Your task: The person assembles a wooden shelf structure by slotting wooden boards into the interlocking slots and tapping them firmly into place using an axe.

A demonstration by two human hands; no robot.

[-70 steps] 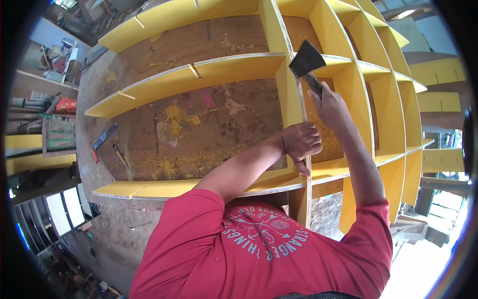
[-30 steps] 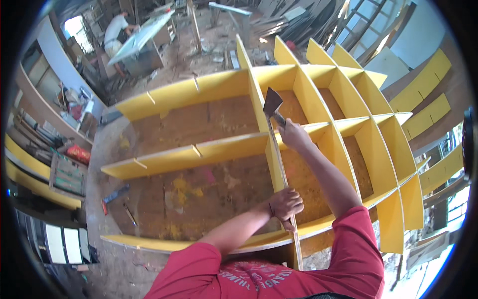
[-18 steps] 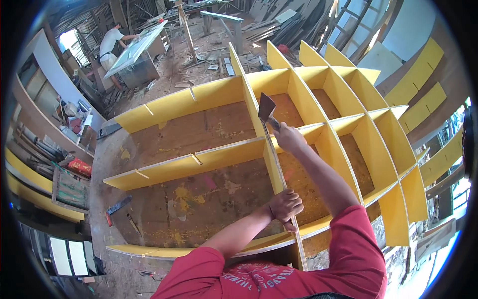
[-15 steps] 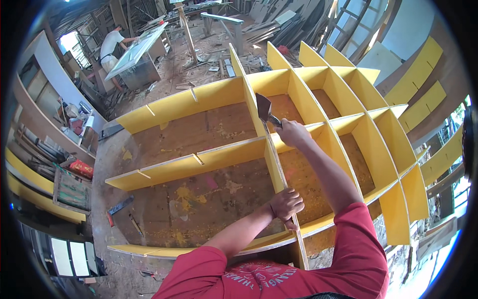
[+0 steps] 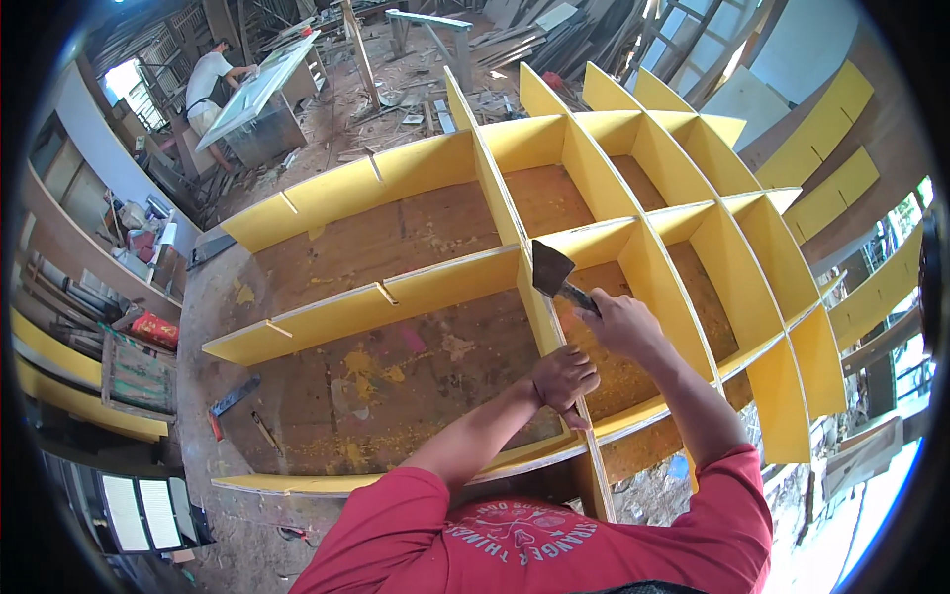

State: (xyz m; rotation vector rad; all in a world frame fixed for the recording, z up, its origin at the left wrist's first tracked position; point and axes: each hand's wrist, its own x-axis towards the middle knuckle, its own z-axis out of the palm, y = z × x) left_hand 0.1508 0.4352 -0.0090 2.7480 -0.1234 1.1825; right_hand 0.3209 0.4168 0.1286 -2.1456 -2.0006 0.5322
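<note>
Workshop floor (image 5: 332, 139), at the rear, is strewn with wood scraps; a co-worker (image 5: 208, 84) in a light shirt leans over a pale panel (image 5: 262, 89) at upper left. Work area: a brown tabletop (image 5: 475, 337), spotted with yellow paint, bearing a frame of yellow boards standing on edge and crossing one another.

Right hand (image 5: 625, 325): fingers wrapped round the handle of a hatchet (image 5: 551, 267). Its broad dark blade is at the top edge of the long yellow board (image 5: 534, 307), just nearer the person than the crossing with a notched board (image 5: 336, 315) (whether blade and edge touch cannot be told from this view).

Left hand (image 5: 566, 378): clenched over the same long board's top edge, closer to the person than the hatchet blade.

At the tabletop's left side lie a red-ended tool (image 5: 237, 394) and, near it, a slim tool (image 5: 265, 433); their exact kinds are too small to determine. More yellow strips (image 5: 836, 193) are at the right.
</note>
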